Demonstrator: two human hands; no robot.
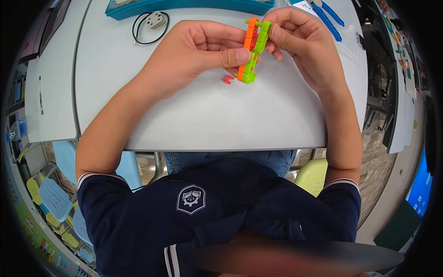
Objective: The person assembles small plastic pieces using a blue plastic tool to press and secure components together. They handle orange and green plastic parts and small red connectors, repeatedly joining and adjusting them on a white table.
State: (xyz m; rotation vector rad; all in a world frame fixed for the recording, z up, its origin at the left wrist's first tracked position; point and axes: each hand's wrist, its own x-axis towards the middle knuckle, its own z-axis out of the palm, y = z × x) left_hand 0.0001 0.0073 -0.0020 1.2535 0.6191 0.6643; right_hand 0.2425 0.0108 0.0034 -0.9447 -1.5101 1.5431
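Both hands hold a small assembly of plastic building pieces over the white table. It has a long orange beam (251, 35) with green pieces along its right side. My left hand (198, 46) is closed on the assembly, its thumb lying across the middle just above the lower green piece (248, 70). My right hand (297, 41) pinches the top of the upper green piece (263, 37), which stands slightly apart from the orange beam, with red bits showing between them. On the table below my left hand lie several small red pins (227, 79).
A teal tray (189, 10) stands at the far edge of the white table (221, 124). Left of it lie a black cable loop (134, 32) and a light grey block with holes (156, 20). Blue-handled tools (328, 23) lie at the far right. Blue chairs (56, 198) stand at the left.
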